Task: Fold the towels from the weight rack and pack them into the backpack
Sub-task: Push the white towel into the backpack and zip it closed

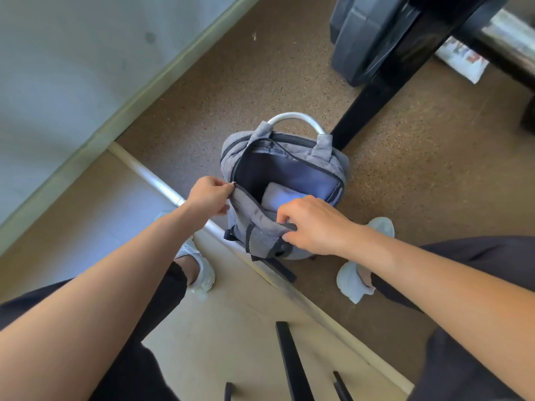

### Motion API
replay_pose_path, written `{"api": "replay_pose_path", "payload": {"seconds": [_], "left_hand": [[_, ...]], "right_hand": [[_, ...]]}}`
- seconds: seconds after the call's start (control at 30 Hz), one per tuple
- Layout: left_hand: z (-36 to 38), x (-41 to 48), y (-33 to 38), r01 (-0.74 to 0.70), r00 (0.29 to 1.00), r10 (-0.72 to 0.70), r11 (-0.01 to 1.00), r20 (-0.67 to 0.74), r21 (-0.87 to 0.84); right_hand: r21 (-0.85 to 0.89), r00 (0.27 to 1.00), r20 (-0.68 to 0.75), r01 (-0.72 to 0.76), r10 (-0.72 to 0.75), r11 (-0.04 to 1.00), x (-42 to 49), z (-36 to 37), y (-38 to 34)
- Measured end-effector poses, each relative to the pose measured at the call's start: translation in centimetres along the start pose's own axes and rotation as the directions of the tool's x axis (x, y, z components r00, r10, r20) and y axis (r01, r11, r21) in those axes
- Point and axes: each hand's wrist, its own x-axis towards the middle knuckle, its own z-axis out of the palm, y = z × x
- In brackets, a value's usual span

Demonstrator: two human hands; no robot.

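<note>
Head view — backpack [262,227] on speckled floor [405,175]

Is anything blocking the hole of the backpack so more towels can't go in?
Nothing visible blocks it. The backpack is unzipped wide, both hands hold only its near edge, and one folded towel lies low inside.

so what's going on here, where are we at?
A person stands over a grey backpack on the floor, beside the black weight rack. The left hand pinches the zipper pull at the edge of the opening, and the right hand grips the near rim of the bag. The main compartment is wide open, with a pale folded towel already inside. It looks like they are about to zip it shut, though that is a guess.
</note>
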Motion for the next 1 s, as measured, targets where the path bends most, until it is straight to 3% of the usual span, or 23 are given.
{"api": "replay_pose_path", "payload": {"seconds": [0.1, 0.23, 0.37, 0.73, 0.87, 0.93, 1.0], "left_hand": [[-0.1, 0.0, 0.0, 0.017, 1.000, -0.016, 1.000, 0.016, -0.024], [0.2, -0.8, -0.1, 0.071, 0.990, -0.062, 0.995, 0.125, -0.069], [0.6, -0.4, -0.3, 0.015, 0.999, -0.014, 1.000, 0.041, -0.026], [-1.8, -0.6, -0.5, -0.096, 0.991, 0.110, 0.981, -0.072, 0.169], [-3.1, -0.5, -0.5, -0.151, 0.987, 0.158, 0.956, -0.008, 0.252], [-3.5, -0.4, -0.5, -0.169, 0.984, 0.179, 0.918, 0.006, 0.358], [-3.7, -0.4, -0.2, -0.195, 0.979, 0.204, 0.880, 0.026, 0.433]], "right_hand": [[0.042, 0.997, -0.076, 0.028, -0.025, 0.999, 0.0, 0.1, 0.6], [0.055, 0.985, -0.032, 0.169, -0.167, 0.984, -0.5, 1.1, 0.5], [0.053, 0.975, -0.040, 0.219, -0.217, 0.974, -1.0, 1.6, 0.7], [0.050, 0.978, -0.152, 0.154, -0.145, 0.987, -0.7, 1.0, 1.7], [0.165, 0.956, -0.283, 0.120, -0.070, 0.979, -0.4, 0.9, 2.3], [0.075, 0.899, -0.434, 0.091, -0.049, 0.993, 0.0, 1.1, 2.9], [-0.058, 0.825, -0.565, -0.033, -0.006, 0.998, 0.5, 1.1, 3.8]]}}
